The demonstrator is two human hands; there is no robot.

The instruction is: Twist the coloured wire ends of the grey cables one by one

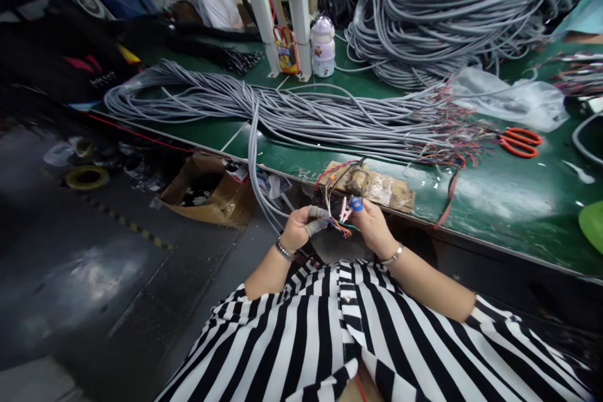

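Observation:
In the head view my left hand (298, 230), its thumb and finger wrapped in grey tape, pinches the stripped end of a grey cable (268, 206). Fanned-out coloured wires (343, 229) stick out of that grip towards the right. My right hand (374, 230) is closed close beside them, with a blue cover (357, 203) on a fingertip. A small pink, clip-like piece (345, 210) shows at its fingers; whether they hold it or a wire is hidden. Just beyond both hands, a wooden block (391, 192) with a lumpy fixture and loose wires lies at the bench edge.
Across the green bench (494, 213) stretches a long bundle of grey cables (301, 110). Orange-handled scissors (521, 141) lie at its wire ends. Behind are a big cable coil (452, 12), a plastic bag (513, 97) and a bottle (323, 47). A cardboard box (211, 195) stands below, left.

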